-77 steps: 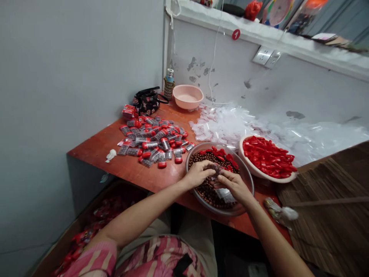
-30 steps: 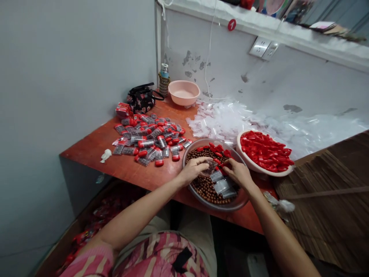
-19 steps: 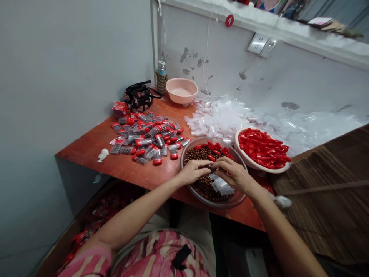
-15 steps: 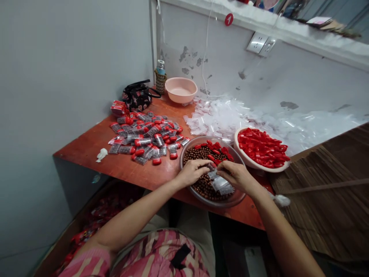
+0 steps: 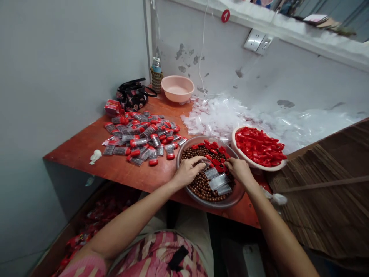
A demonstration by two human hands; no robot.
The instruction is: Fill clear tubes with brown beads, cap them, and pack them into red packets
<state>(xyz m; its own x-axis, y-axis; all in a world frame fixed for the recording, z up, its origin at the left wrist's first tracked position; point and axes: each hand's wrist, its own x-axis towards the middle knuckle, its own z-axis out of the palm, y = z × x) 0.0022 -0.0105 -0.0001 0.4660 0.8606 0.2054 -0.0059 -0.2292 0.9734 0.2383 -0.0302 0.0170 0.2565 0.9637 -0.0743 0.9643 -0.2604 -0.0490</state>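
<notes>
Head camera view: a person's left hand (image 5: 187,172) and right hand (image 5: 239,171) work inside one shallow bowl (image 5: 227,202) near the front edge of a red-brown worktop (image 5: 86,154). Left fingers (image 5: 198,161) curl closed over one small clear bag (image 5: 205,165), pressing it toward the beads. Right fingers (image 5: 230,163) are bent and nearly closed beside the red pieces (image 5: 210,148) at the bowl's far side; whether they grip one cannot be told. The bowl also holds many brown beads (image 5: 198,188) and three more clear bags (image 5: 217,182) lying on them. To the right, one white dish (image 5: 259,167) is heaped with the same red pieces. Along the wall edge lies a large heap of empty clear bags (image 5: 207,119). Left of the bowl, dozens of filled packets (image 5: 141,138) form a loose pile, too many to count. The far corner holds one pink basin (image 5: 177,88), one bottle (image 5: 156,65) and one black floral bag (image 5: 132,94). The only legible writing is a "1" on a round red tag (image 5: 225,15) on the wall.
</notes>
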